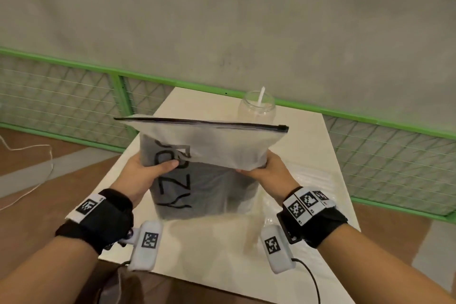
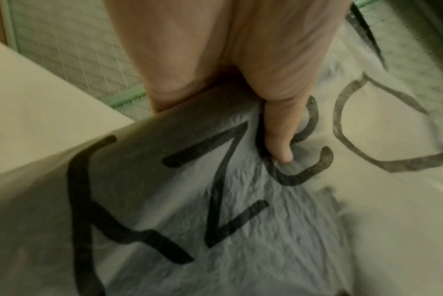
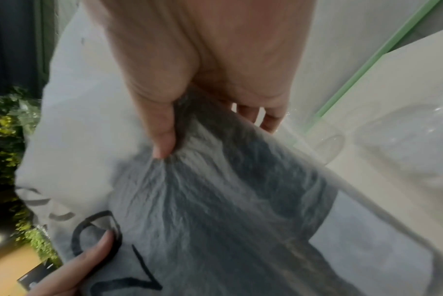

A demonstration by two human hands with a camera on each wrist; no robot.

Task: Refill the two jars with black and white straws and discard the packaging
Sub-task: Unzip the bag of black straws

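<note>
A frosted zip bag [image 1: 204, 175] with black lettering stands upright on the white table [image 1: 328, 145], its top with the black zip strip folded over toward the right. Dark contents show through its lower part; I cannot make out what they are. My left hand [image 1: 148, 170] grips the bag's left side, thumb [image 2: 278, 140] pressed on the lettering. My right hand [image 1: 264, 165] grips the right side under the folded flap, thumb [image 3: 162, 140] pinching the plastic [image 3: 215, 200]. A clear jar [image 1: 256, 108] with one white straw [image 1: 260, 96] stands behind the bag. A second jar is not visible.
Crinkled clear plastic packaging [image 1: 303, 177] lies on the table to the right of the bag. A green-framed wire mesh fence [image 1: 74, 86] runs behind the table in front of a grey wall. A white cord [image 1: 37, 155] trails on the brown floor at left.
</note>
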